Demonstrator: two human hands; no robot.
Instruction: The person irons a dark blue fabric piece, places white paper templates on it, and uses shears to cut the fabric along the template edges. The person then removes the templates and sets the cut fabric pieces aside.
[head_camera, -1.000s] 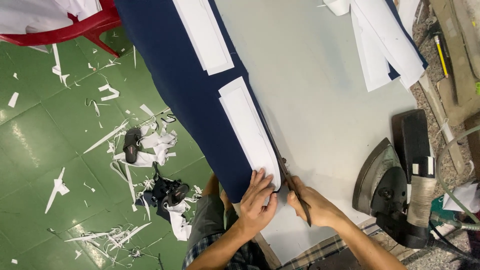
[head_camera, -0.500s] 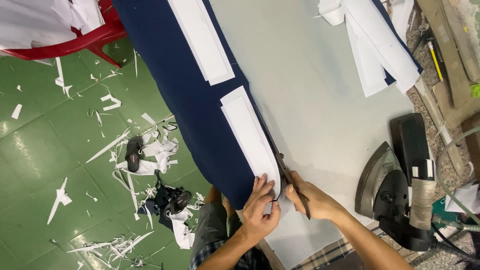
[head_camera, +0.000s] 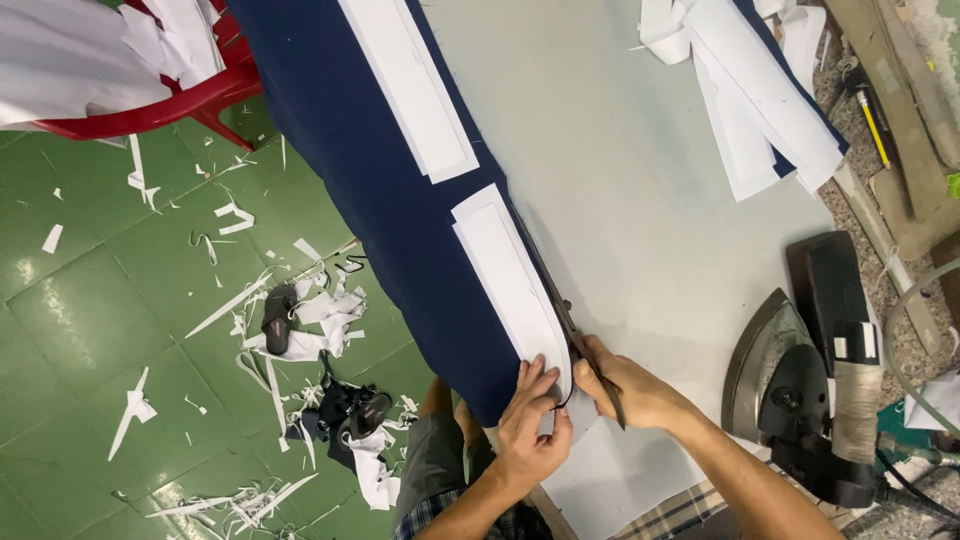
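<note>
Head view: left hand pins the white pattern piece on navy fabric, right hand grips scissors pointing toward eleven o'clock; slipping fabric could misguide the cut.

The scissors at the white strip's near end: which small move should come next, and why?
Probably close the scissors a little further along the edge of the white strip. The right hand holds them against it, and the left hand presses the strip's rounded end onto the blue cloth.
</note>
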